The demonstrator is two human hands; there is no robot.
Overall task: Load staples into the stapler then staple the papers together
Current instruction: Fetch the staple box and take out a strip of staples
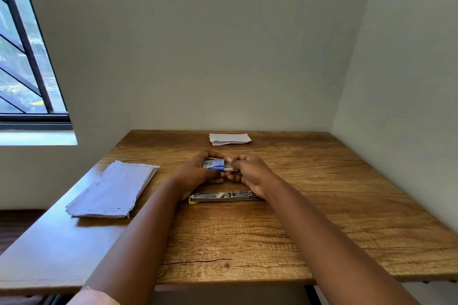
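A small blue and white staple box [215, 165] is held above the middle of the wooden table [322, 218]. My left hand [195, 173] grips the box body. My right hand [250, 173] pinches the inner tray [230, 168] that sticks out of the box's right end. Just nearer to me lies the metal stapler [223, 197], swung open flat, with a yellow tip at its left end. A stack of white papers [114, 190] lies at the left of the table. A second, smaller pile of paper [229, 138] lies by the far edge.
The table stands in a corner, with walls behind it and to the right. A barred window [24, 57] is at the upper left. The table's near edge runs just below my forearms.
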